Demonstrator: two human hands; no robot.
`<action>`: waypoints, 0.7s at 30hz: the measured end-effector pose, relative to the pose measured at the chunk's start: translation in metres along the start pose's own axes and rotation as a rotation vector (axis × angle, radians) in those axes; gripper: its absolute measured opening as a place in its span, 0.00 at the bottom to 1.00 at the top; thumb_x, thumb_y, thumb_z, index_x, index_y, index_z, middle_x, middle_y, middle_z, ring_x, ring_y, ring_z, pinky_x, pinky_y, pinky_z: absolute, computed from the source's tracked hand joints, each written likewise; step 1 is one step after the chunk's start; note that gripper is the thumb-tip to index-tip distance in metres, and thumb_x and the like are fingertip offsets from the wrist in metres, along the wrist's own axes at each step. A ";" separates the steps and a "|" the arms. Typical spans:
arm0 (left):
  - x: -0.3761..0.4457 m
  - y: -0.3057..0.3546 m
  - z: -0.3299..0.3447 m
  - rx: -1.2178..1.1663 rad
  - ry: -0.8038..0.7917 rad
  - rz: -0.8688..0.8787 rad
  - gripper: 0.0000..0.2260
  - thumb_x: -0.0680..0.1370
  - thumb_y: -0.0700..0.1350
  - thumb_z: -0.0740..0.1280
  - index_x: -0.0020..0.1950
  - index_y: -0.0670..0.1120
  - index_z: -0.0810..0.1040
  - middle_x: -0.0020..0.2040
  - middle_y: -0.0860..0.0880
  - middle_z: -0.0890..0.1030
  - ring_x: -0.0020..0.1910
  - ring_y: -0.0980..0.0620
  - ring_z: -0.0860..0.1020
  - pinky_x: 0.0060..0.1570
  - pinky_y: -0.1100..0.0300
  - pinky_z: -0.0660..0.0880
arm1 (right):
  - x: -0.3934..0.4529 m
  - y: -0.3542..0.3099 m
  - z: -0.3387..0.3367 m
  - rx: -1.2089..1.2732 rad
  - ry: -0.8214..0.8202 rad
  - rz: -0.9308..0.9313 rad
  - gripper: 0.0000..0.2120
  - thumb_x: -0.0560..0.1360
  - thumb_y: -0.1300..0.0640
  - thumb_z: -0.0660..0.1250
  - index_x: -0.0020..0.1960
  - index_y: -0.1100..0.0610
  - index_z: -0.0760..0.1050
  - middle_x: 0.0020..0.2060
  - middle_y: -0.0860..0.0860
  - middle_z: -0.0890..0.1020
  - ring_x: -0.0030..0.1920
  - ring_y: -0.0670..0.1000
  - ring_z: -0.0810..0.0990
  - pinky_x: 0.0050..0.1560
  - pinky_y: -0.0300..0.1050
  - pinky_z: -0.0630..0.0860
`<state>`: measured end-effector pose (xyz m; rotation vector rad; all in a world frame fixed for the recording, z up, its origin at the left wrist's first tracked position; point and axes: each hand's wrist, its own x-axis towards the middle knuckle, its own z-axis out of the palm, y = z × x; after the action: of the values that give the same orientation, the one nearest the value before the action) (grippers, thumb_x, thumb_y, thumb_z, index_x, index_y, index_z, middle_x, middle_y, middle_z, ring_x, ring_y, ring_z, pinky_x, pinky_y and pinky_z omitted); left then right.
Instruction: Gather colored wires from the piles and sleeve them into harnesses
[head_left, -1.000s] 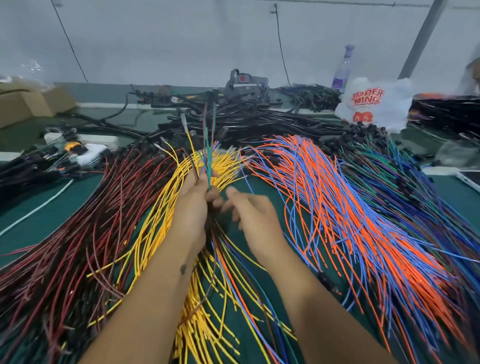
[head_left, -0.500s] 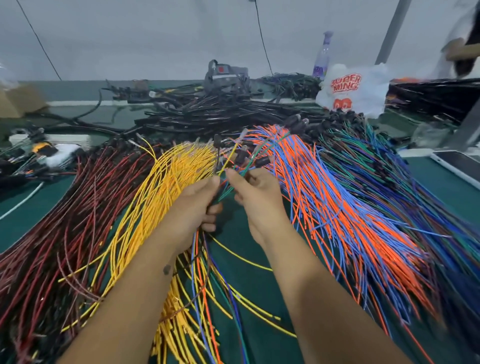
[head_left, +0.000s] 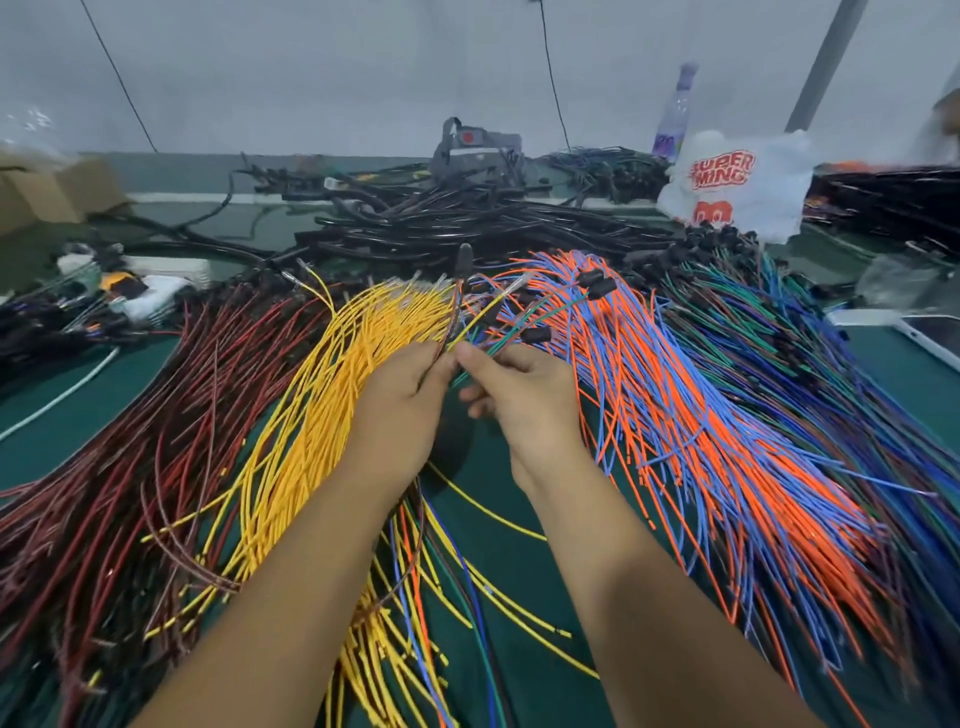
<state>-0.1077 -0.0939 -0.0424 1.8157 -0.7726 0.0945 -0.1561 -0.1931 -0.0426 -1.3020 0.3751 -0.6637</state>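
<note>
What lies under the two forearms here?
Loose yellow, blue and orange wires trail across the green mat beneath the forearms. How far the wires run under the arms is hidden.

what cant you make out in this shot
Head view only:
- Left hand covers its grip on the gathered wires.
- Right hand: fingertips curl out of sight.
- Yellow wires: near ends behind the forearm, blurred.
- Bottle label: too blurred.

My left hand (head_left: 400, 410) and right hand (head_left: 524, 400) meet over the table (head_left: 78, 410), wire piles (head_left: 675, 415) fanned either side; behind them sleeved harnesses (head_left: 467, 223), a plastic bag (head_left: 737, 182) far right.
</note>
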 end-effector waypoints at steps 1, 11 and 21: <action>0.001 -0.001 0.001 0.022 0.005 0.009 0.13 0.82 0.43 0.59 0.43 0.35 0.74 0.37 0.43 0.72 0.35 0.52 0.68 0.38 0.56 0.65 | -0.001 -0.001 0.000 -0.015 -0.002 -0.011 0.09 0.73 0.62 0.73 0.35 0.58 0.79 0.23 0.49 0.78 0.24 0.46 0.76 0.24 0.36 0.71; 0.007 0.000 -0.005 -0.520 0.068 -0.275 0.13 0.84 0.44 0.55 0.43 0.45 0.73 0.35 0.50 0.79 0.27 0.55 0.78 0.27 0.64 0.75 | -0.006 -0.003 0.007 0.068 0.002 -0.125 0.10 0.74 0.69 0.69 0.39 0.58 0.74 0.27 0.51 0.77 0.22 0.45 0.75 0.23 0.36 0.72; 0.003 0.003 -0.001 -0.593 -0.335 -0.400 0.17 0.83 0.47 0.56 0.38 0.53 0.78 0.25 0.52 0.67 0.19 0.57 0.61 0.21 0.69 0.59 | 0.009 -0.004 -0.006 0.211 0.016 -0.081 0.07 0.75 0.69 0.68 0.42 0.58 0.76 0.30 0.53 0.77 0.25 0.45 0.72 0.28 0.35 0.70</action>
<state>-0.1063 -0.0948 -0.0383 1.3880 -0.5676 -0.6502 -0.1542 -0.2040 -0.0394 -1.1160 0.2592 -0.7611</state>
